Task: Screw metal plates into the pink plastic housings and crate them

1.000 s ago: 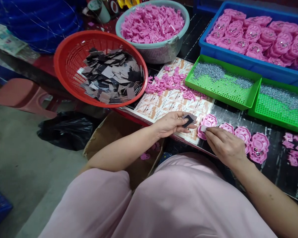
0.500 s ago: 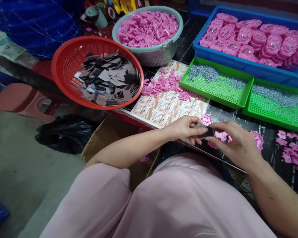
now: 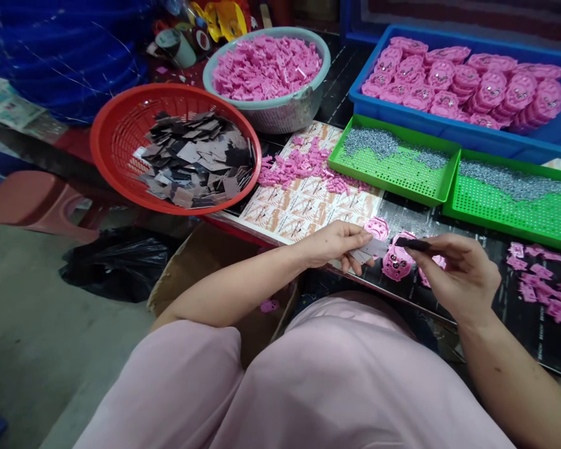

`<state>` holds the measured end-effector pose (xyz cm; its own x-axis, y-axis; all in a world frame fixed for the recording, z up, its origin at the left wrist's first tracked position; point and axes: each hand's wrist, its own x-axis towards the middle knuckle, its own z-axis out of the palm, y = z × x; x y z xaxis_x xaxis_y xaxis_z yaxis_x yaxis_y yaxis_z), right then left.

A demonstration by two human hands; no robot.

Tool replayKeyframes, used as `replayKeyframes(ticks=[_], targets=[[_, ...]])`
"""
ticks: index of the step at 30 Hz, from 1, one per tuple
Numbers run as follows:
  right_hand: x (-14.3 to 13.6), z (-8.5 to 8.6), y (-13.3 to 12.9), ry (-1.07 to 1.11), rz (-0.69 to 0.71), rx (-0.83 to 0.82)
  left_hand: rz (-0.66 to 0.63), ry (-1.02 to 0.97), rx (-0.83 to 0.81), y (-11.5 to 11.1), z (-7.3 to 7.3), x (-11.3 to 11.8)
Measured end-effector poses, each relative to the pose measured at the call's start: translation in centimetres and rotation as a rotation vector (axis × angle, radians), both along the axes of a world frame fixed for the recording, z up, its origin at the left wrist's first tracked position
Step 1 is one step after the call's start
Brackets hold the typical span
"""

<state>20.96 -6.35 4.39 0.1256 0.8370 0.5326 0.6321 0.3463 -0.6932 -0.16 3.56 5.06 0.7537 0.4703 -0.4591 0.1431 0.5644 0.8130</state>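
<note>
Grey flat plates (image 3: 370, 249) are pinched in my left hand (image 3: 339, 244), close over the table's front edge. My right hand (image 3: 458, 268) grips a dark flat plate (image 3: 412, 243) between thumb and fingers, a little to the right of the grey ones. Beneath and between the hands lie pink round plastic parts (image 3: 397, 262) with small metal bits on them. Another pink part (image 3: 376, 228) lies just behind my left fingertips. My right fingers partly cover a further pink piece (image 3: 427, 274).
A red basket (image 3: 103, 168) holds many grey and dark plates. Behind it stands a pale bowl (image 3: 325, 62) of small pink pieces. Green trays (image 3: 397, 186) of screws sit before a blue tray (image 3: 518, 144) of stacked pink parts. Loose pink pieces (image 3: 556, 305) lie at right.
My hands have moved apart. The dark plate has gone rightward with my right hand, and the grey plates in my left hand now show. The view has shifted slightly.
</note>
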Motion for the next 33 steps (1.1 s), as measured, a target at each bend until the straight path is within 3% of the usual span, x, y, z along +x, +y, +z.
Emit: replayKeyframes(ticks=[4,8,17,22,27,33], targets=[[0.9,0.0,-0.1,-0.292,0.193,0.132,-0.104,-0.015,0.034,-0.3,0.4,-0.1],[1.2,0.3,-0.2,-0.39,0.256,0.179,-0.191,-0.058,0.009,-0.5,0.6,0.2],[1.1,1.2,-1.4,-0.289,0.365,-0.065,-0.198,-0.012,-0.023,-0.9,0.4,1.1],[1.5,0.8,-1.9,-0.25,0.318,-0.073,-0.217,-0.004,0.004,-0.9,0.4,1.0],[2.7,-0.6,-2.5,-0.328,0.034,-0.183,-0.056,0.08,0.032,-0.4,0.7,-0.3],[2.4,-2.1,-2.5,-0.501,0.046,-0.193,0.007,0.093,0.024,-0.6,0.4,-0.2]])
